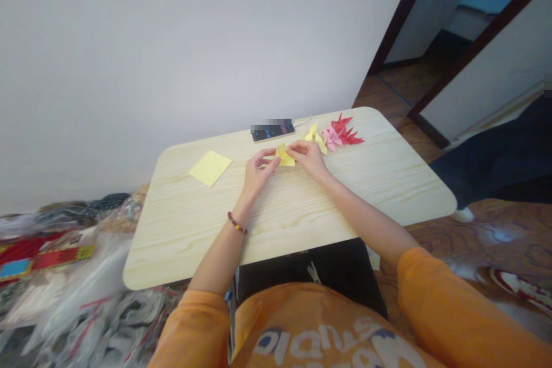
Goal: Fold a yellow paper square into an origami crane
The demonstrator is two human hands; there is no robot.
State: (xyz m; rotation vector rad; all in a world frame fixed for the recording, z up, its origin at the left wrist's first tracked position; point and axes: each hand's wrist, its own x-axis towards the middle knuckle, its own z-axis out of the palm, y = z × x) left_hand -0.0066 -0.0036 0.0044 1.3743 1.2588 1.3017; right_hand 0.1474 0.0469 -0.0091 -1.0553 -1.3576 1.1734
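Head view | folded paper (285, 158): frame centre, over desk (284, 213), between both | left hand (261, 170): pinching its left side | right hand (309, 156): fingers closed on its upper right | neither nearer | long axis: can't tell

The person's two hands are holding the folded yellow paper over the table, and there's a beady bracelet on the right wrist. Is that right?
Not quite: the beaded bracelet is on the left wrist, not the right, as the head view shows. The rest is right: the left hand and right hand hold the folded yellow paper over the table.
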